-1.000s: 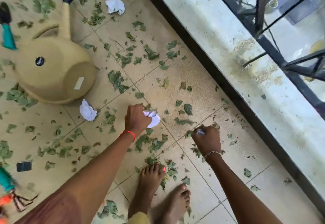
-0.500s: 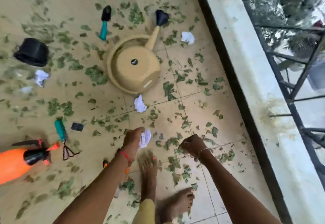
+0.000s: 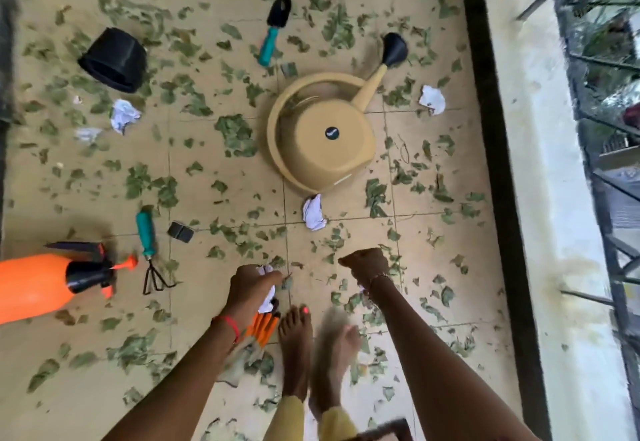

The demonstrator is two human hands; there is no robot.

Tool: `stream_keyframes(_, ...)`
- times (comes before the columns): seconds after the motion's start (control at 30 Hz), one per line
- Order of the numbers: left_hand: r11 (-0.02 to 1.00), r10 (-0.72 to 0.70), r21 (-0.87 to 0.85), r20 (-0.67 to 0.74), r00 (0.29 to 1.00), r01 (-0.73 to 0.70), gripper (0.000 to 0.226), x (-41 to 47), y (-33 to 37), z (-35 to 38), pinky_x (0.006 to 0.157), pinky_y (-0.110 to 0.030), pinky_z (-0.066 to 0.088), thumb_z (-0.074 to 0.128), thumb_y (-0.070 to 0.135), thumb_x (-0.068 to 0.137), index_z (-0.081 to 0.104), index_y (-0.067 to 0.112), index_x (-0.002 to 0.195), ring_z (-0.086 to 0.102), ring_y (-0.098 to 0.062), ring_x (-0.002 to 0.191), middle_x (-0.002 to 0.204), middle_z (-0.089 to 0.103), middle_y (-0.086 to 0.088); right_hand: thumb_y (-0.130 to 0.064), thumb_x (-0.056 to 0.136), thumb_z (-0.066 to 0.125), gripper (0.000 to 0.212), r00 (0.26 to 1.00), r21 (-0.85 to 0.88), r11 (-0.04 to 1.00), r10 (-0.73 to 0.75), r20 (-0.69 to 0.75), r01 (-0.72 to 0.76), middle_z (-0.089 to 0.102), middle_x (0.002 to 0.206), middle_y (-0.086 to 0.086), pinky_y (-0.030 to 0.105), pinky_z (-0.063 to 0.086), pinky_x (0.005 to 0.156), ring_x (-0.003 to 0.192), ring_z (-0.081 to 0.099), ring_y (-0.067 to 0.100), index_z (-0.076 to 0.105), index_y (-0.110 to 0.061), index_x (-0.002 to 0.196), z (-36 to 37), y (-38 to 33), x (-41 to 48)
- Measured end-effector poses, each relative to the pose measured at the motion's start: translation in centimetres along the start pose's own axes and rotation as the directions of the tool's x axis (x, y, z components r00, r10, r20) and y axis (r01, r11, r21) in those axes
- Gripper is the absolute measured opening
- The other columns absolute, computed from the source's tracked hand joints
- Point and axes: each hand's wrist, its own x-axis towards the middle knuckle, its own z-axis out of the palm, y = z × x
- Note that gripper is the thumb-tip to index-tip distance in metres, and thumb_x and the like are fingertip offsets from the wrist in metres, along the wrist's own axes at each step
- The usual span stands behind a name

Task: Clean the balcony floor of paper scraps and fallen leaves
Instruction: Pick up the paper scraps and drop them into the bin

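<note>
While the left hand (image 3: 252,286) grips a paper scrap (image 3: 267,298), the right hand (image 3: 367,264) is fisted; watering can label (image 3: 331,133) unreadable.

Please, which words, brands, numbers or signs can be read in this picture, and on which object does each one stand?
No text can be read here.
On the watering can, the round dark sticker carries a pale mark, too blurred to read.
The pale strip label near its lower edge is too small to read.
</note>
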Motion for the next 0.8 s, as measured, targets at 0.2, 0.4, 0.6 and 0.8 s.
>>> stream_keyframes(0.2,0.994,0.055,0.097,-0.099,0.994,-0.045,0.027,5.3,-2.2,0.2,0.060,-0.032,0.037,0.053,0.030,0.055,0.038,0.007,0.051,0.044,-0.027,0.060,0.056,0.047,-0.017,-0.039,0.064,0.077,0.033,0.987,0.020,0.999,0.032,-0.157,-0.029,0.067,0.096,0.008,0.031,0.047,0.077,0.084,0.063,0.024,0.071,-0.018,0.089,3.7,-1.4,6.0)
stream_keyframes(0.4,0.988,0.068,0.141,-0.087,0.994,-0.055,0.044,11.2,-5.4,1.5,0.062,-0.028,0.034,0.051,0.029,0.054,0.061,-0.007,0.077,0.044,-0.023,0.066,0.069,0.050,-0.017,-0.034,0.077,0.068,0.034,0.982,-0.138,0.989,-0.083,-0.171,0.060,0.063,0.118,0.005,0.030,0.043,0.087,0.110,0.057,0.026,0.066,-0.022,0.109,8.2,-3.4,11.7)
stream_keyframes(0.6,0.990,0.102,0.099,-0.070,0.992,-0.095,0.011,15.5,-7.5,2.1,0.050,-0.020,0.034,0.062,0.014,0.081,0.058,0.005,0.076,0.046,-0.019,0.058,0.060,0.049,-0.003,-0.037,0.074,0.073,0.056,0.943,-0.282,0.951,-0.206,-0.262,0.129,0.059,0.122,0.008,0.035,0.043,0.087,0.112,0.055,0.029,0.054,-0.021,0.124,11.7,-4.0,15.9)
stream_keyframes(0.8,0.986,0.109,0.134,-0.037,0.993,-0.103,0.008,17.0,-9.1,0.9,0.042,-0.014,0.027,0.058,0.002,0.087,0.063,0.002,0.093,0.037,-0.014,0.050,0.058,0.044,-0.004,-0.039,0.073,0.072,0.047,0.929,-0.327,0.936,-0.228,-0.291,0.128,0.052,0.114,0.011,0.035,0.041,0.078,0.109,0.050,0.031,0.058,-0.014,0.111,13.9,-3.6,18.1)
